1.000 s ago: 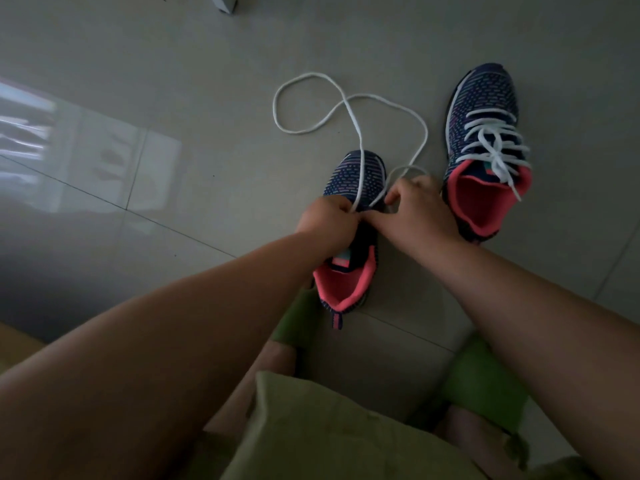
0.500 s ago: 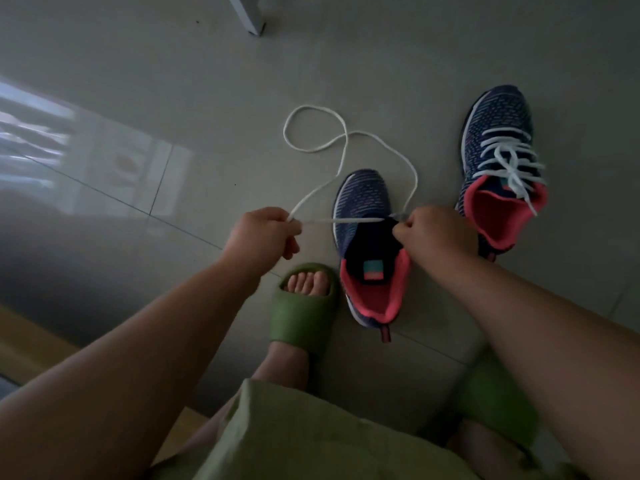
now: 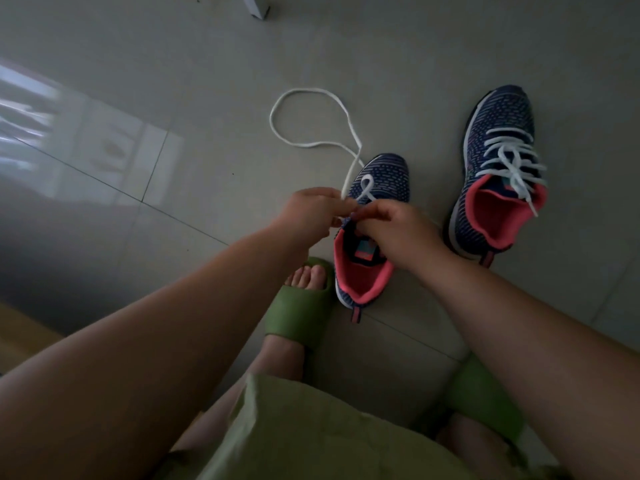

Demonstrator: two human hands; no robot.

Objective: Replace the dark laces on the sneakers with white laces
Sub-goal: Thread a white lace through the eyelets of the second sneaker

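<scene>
Beyond the left hand, a white lace loops over the floor; that hand pinches it. Under both hands sits the unlaced sneaker, the right hand pinching at its eyelets. Right of them stands the laced sneaker.

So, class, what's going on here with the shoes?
A person sits over two sneakers on the floor. Both hands, left and right, work a white lace into the near sneaker at its first eyelets; the rest of the lace loops loose on the floor. The far sneaker already has white laces.
</scene>
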